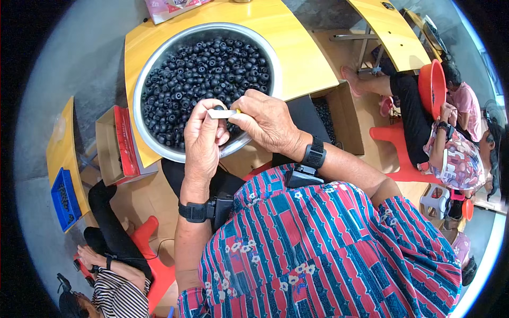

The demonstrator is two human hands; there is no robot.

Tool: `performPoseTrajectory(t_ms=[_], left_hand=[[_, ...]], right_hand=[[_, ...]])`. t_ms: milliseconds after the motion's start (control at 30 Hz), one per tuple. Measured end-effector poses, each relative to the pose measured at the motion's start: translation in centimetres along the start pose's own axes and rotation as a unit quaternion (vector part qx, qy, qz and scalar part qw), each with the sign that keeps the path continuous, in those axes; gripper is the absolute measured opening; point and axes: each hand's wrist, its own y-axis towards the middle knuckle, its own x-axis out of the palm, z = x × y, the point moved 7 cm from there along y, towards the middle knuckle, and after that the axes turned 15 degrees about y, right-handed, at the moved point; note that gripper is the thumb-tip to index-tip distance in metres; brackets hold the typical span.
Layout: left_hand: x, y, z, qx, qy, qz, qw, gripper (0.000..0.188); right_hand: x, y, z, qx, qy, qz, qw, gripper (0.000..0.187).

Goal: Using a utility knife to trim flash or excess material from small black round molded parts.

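- Far left I see a blue crate (64,199) of small dark pieces on a yellow side desk (59,153); below it a co-worker in a striped top (121,297) sits by a red stool (151,249)
- Next comes an open cardboard box (108,146) with a red inner face, just beside the left edge of the main yellow desk (302,58)
- On that desk sits the big steel bowl (159,63), its rim overhanging the near edge; it is heaped with small black ring-shaped parts (204,74)
- My left hand (204,140) is over the bowl's near rim, fingers curled and pinching one black part (217,108) together with a small white strip (221,113)
- My right hand (268,122) is closed too, touching the strip's other end; a yellow bit shows between the fingers, I cannot tell what it is
- Judging progress: the bowl looks nearly full, so most pieces seem left to handle; I cannot tell which of them are already done
- Right of the hands a cardboard box (339,114) under the desk's edge holds more dark pieces
- Far right another person holds an orange basin (432,87), seated on a red chair (397,151)
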Motion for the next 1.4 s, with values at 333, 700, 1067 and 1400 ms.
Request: performPoseTrajectory(t_ms=[333, 700, 1067, 1400], left_hand=[[-0.3, 0.1, 0.2, -0.001, 0.004, 0.016, 1.0, 0.02], [-0.5, 0.1, -0.1, -0.007, -0.028, 0.009, 1.0, 0.021], [-0.7, 0.4, -0.2, -0.027, -0.036, 0.03, 0.999, 0.024], [-1.2, 0.9, -0.5, -0.038, -0.096, 0.025, 0.994, 0.024]], right_hand=[[0.3, 0.1, 0.0, -0.012, -0.01, 0.001, 1.0, 0.019], [-0.4, 0.8, 1.4, 0.042, 0.079, 0.076, 0.993, 0.022], [0.2, 1.2, -0.4, 0.005, 0.098, 0.065, 0.993, 0.033], [1.2, 0.7, -1.8, -0.11, -0.072, 0.049, 0.99, 0.058]])
